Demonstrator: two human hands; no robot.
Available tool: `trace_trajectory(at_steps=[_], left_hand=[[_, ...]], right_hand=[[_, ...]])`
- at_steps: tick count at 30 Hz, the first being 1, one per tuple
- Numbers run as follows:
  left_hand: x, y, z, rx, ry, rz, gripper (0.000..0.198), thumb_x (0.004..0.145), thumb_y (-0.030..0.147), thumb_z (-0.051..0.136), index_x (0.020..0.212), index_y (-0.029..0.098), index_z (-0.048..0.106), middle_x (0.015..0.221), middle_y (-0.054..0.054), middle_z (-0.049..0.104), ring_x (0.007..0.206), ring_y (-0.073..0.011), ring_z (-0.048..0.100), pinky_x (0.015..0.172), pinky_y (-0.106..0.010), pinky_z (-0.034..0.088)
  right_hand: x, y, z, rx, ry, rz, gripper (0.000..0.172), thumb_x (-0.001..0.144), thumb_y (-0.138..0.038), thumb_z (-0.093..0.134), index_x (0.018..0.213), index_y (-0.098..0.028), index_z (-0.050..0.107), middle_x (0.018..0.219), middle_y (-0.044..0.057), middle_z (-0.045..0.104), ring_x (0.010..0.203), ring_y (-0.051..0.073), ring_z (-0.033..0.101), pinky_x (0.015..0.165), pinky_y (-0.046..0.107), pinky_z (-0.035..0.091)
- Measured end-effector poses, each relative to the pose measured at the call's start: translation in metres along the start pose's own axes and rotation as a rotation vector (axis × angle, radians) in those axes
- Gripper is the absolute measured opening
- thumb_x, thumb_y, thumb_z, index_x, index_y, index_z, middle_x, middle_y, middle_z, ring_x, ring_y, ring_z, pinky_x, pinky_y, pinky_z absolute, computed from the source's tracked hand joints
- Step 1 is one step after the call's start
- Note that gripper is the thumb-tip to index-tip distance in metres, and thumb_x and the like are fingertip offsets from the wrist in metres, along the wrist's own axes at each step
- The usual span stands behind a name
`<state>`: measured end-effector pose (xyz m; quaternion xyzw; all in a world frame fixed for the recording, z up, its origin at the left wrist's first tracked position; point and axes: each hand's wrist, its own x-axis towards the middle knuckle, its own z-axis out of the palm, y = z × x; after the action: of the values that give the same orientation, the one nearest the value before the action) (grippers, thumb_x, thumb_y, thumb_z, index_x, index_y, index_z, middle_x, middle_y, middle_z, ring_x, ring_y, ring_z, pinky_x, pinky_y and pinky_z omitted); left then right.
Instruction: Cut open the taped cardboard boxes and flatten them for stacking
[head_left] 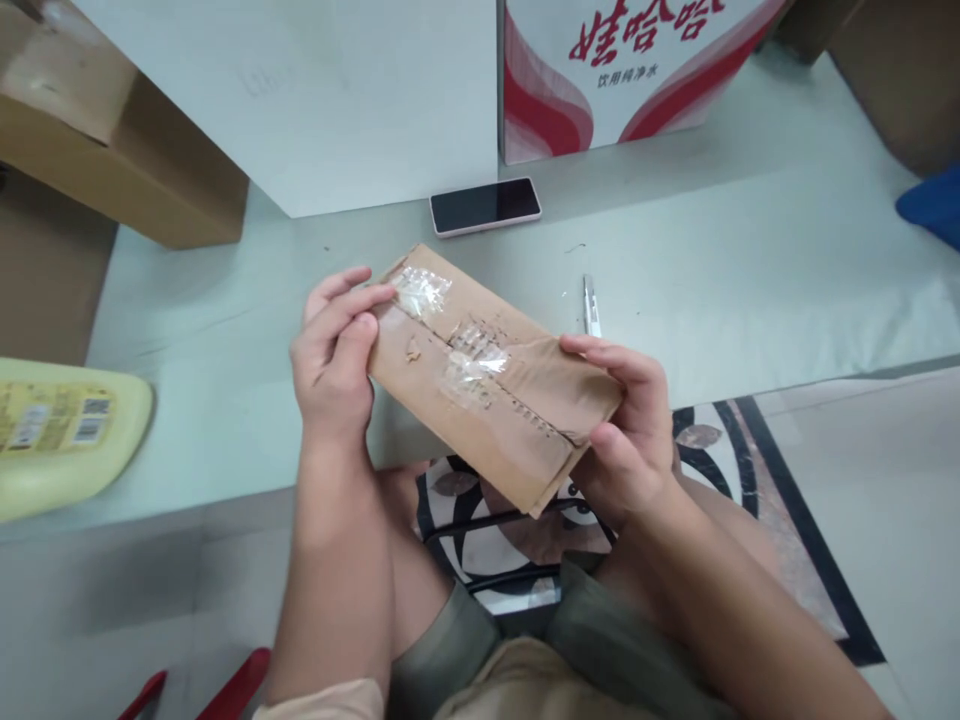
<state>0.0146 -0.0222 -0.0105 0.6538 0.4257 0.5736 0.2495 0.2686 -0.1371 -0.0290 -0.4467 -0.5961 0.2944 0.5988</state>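
Between my two hands a brown cardboard box [450, 400] is held tilted above the near edge of the table, over my lap. Patches of clear tape cover parts of its seam, and the cardboard looks worn and creased. My left hand [337, 350] grips the box's upper left end, thumb and fingers closed on it. At the opposite end, my right hand [630, 420] is closed around the lower right corner, with fingers along its top edge. Just beyond the right hand a slim metallic tool [591, 305], perhaps a small utility knife, lies on the table.
A phone [486, 207] lies in front of a large white box [337, 100]. Behind it stand a red-and-white printed carton [600, 100] and, at left, a brown carton [172, 160]. A yellow bottle [67, 430] lies at the table's [750, 280] left. Something blue [934, 212] sits far right.
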Motion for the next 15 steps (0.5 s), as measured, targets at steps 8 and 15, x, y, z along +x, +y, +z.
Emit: trace_trajectory(at_steps=[8,15], left_hand=[[-0.017,0.001,-0.005,-0.016,0.003,0.046,0.027,0.095,0.044,0.072,0.113,0.028,0.085,0.124,-0.007,0.077,0.125,-0.0258,0.066,0.116,-0.045,0.048],[-0.020,-0.001,-0.010,-0.017,-0.025,0.042,0.026,0.093,0.043,0.076,0.113,0.030,0.086,0.127,-0.007,0.076,0.126,-0.0256,0.066,0.116,-0.045,0.048]], right_hand=[[0.014,-0.013,-0.012,-0.015,0.003,0.022,0.028,0.101,-0.047,0.062,0.125,-0.032,0.065,0.136,0.006,0.073,0.130,0.028,0.068,0.109,0.050,0.057],[0.019,-0.011,-0.013,0.012,-0.018,0.044,0.028,0.099,-0.052,0.063,0.112,-0.028,0.068,0.128,0.008,0.077,0.124,0.029,0.071,0.105,0.049,0.059]])
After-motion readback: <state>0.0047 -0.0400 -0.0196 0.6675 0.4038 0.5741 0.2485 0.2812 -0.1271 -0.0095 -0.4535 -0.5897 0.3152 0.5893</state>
